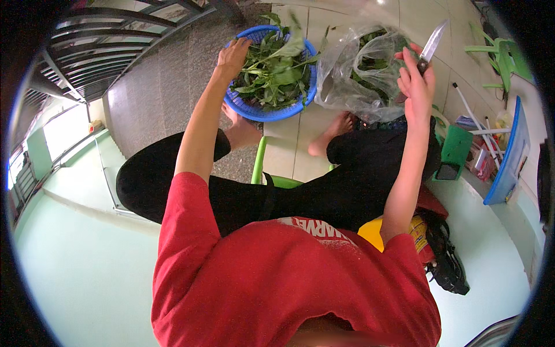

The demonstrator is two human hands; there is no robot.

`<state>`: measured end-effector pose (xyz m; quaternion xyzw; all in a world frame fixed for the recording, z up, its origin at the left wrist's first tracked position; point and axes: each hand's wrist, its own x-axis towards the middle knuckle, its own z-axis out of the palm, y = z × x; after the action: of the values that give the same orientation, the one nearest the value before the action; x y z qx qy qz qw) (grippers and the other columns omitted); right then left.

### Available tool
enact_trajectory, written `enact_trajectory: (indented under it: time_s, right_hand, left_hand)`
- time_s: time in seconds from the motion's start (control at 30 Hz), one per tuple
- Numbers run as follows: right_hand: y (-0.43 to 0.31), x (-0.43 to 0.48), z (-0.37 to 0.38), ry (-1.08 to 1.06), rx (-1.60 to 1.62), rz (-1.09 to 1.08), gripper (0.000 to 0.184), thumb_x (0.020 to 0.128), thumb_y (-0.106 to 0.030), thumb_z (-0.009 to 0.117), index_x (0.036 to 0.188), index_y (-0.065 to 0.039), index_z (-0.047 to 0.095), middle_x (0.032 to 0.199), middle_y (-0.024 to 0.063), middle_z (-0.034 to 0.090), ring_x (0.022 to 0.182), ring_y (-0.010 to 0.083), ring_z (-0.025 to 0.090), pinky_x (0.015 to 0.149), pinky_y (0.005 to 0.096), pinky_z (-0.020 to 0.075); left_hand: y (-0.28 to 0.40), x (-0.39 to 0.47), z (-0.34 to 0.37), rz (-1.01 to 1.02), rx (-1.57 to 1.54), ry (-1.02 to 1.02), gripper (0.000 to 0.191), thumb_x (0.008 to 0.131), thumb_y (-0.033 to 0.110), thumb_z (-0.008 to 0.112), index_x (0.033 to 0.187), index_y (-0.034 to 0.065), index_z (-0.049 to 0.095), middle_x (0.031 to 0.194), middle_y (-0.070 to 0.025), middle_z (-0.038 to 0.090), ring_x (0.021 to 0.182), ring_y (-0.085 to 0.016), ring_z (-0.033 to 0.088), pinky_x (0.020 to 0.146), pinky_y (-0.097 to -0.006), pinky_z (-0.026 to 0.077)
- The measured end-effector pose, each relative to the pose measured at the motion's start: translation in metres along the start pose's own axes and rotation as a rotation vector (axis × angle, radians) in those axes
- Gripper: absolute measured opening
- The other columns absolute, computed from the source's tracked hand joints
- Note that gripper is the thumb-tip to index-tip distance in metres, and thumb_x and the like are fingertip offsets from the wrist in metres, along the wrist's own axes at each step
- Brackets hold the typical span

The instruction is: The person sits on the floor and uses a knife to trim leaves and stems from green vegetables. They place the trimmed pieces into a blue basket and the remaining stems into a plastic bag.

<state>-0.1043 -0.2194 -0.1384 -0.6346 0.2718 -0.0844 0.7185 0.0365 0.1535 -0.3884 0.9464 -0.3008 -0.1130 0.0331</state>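
My left hand (pixel 234 56) is curled over the left rim of a blue plastic colander basket (pixel 247 113). Leafy green stems (pixel 273 76) fill the basket, and some leaves at its upper right are blurred by motion. In my right hand (pixel 414 80) is a knife (pixel 433 42) with a dark handle, its blade pointing up and away from me. Just left of that hand, a clear plastic bag (pixel 336 84) with more greens (pixel 373 60) inside lies on the floor. The bag's far right part is partly hidden behind my right hand.
My bare feet (pixel 243 132) are close to the basket and bag on the tiled floor (pixel 282 152). Beneath me is a green plastic stool (pixel 259 162). Metal railings (pixel 104 39) rise at left. A blue board (pixel 505 160) and a green container (pixel 455 149) stand at right.
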Motion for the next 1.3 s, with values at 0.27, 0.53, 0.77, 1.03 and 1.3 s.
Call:
enact_trajectory:
  time_s: [0.27,0.53,0.77,1.03,1.3]
  right_hand:
    - [-0.002,0.003,0.004,-0.014,-0.051,-0.014,0.036,0.098,-0.014,0.064,0.131,-0.006,0.053,0.097,0.0054,0.065,0.049,-0.0015,0.029,0.043,0.0189,0.0189]
    - [-0.008,-0.001,0.008,-0.082,-0.05,-0.116,0.036,0.094,-0.019,0.07,0.123,-0.007,0.053,0.084,0.0025,0.067,0.052,-0.0018,0.032,0.042,0.0183,0.0201]
    - [-0.013,-0.019,0.012,-0.158,-0.067,-0.195,0.038,0.094,-0.021,0.07,0.125,-0.007,0.053,0.081,0.0017,0.067,0.052,0.0001,0.035,0.046,0.0199,0.0281]
    - [-0.014,-0.028,0.045,-0.005,-0.081,-0.44,0.037,0.093,-0.018,0.072,0.122,-0.006,0.053,0.071,-0.0035,0.054,0.066,0.0058,0.053,0.062,0.0224,0.0411]
    - [-0.015,-0.044,0.068,-0.279,0.107,-0.386,0.026,0.098,-0.014,0.063,0.119,-0.009,0.049,0.072,-0.0013,0.054,0.06,0.007,0.05,0.057,0.0234,0.0402]
  left_hand:
    - [-0.016,0.007,-0.005,0.084,0.234,-0.099,0.028,0.087,0.009,0.058,0.114,0.0115,0.063,0.107,-0.0091,0.069,0.096,-0.031,0.07,0.075,-0.0436,0.059]
    - [-0.015,-0.023,-0.112,0.203,0.283,-0.116,0.013,0.085,0.017,0.064,0.093,0.0083,0.068,0.081,-0.0169,0.071,0.08,-0.035,0.072,0.063,-0.0454,0.058]
    - [0.011,-0.086,-0.255,0.032,-0.101,0.076,0.019,0.092,0.016,0.064,0.106,0.0023,0.064,0.081,-0.0121,0.073,0.064,-0.025,0.069,0.052,-0.0391,0.052]
    - [0.086,-0.094,-0.326,-0.077,-1.288,0.222,0.022,0.096,0.02,0.067,0.103,0.0027,0.057,0.096,-0.011,0.076,0.059,-0.006,0.057,0.047,-0.0208,0.038]
    - [0.141,-0.058,-0.323,0.031,-1.531,0.336,0.024,0.099,0.02,0.064,0.108,0.0009,0.051,0.093,-0.0119,0.074,0.058,-0.003,0.04,0.052,-0.0181,0.034]
